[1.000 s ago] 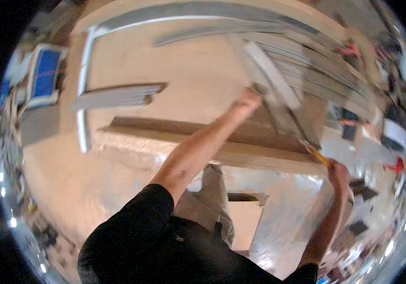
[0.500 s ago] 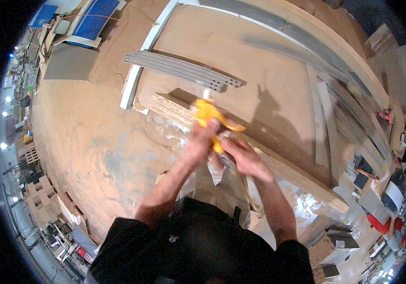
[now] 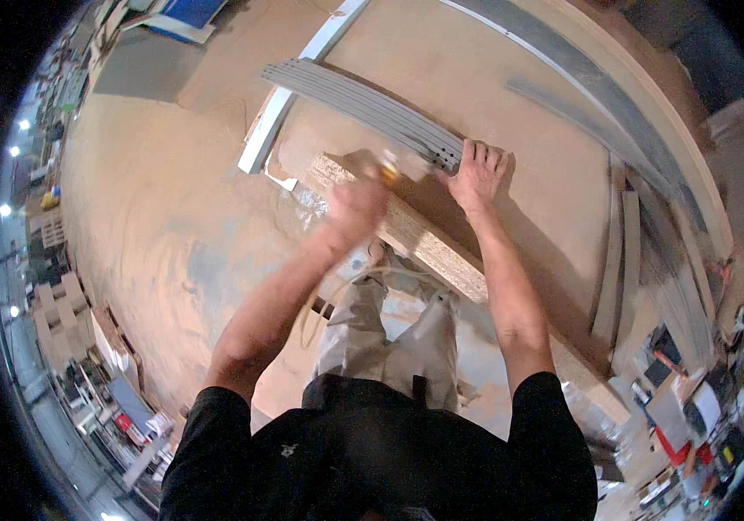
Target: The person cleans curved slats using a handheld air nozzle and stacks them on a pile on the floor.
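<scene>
Right hand [image 3: 478, 181] touches grey strips [image 3: 363, 111] extending forward-left of it, grip unclear to me. Left hand [image 3: 358, 208] grips a yellow tool [image 3: 388, 172].

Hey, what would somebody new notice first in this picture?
Probably the bundle of long grey strips, upper centre, with the right hand touching its right end. Next, the left hand, pictured below the strips, apparently holding a blurred yellow thing.
</scene>
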Demonstrator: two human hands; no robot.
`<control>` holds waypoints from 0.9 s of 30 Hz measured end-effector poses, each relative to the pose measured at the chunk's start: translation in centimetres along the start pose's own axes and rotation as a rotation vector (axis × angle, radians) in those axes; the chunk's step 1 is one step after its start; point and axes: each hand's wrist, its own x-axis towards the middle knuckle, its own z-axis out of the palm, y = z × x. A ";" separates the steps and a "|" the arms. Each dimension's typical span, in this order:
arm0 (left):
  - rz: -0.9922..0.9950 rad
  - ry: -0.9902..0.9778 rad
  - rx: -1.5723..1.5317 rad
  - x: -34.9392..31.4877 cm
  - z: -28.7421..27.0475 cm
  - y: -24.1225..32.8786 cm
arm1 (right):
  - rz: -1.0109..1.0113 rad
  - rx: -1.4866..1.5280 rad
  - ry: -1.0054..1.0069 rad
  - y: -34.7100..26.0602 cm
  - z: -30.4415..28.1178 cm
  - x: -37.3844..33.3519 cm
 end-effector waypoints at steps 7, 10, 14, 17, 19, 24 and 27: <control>-0.034 0.028 -0.039 0.4 -1.2 0.0 | -0.075 0.128 -0.026 -0.5 0.8 2.9; -0.334 -0.076 -0.279 2.9 -2.5 0.1 | -0.110 0.124 0.080 -1.9 1.6 2.6; -0.523 0.255 -0.156 4.9 -0.5 -10.5 | -0.025 0.076 -0.066 -5.3 0.8 3.2; -0.694 0.258 -0.214 5.8 -1.5 -17.9 | -0.070 0.098 -0.005 -5.8 2.0 3.1; -0.507 0.118 -0.235 6.6 -1.6 -15.5 | -0.061 0.068 -0.001 -4.8 2.7 3.9; -0.685 0.110 -0.419 6.8 -2.1 -17.3 | -0.057 0.111 -0.007 -4.4 2.1 2.6; -0.467 -0.012 -0.370 8.7 -2.2 -19.6 | -0.092 0.059 0.045 -5.6 1.3 4.1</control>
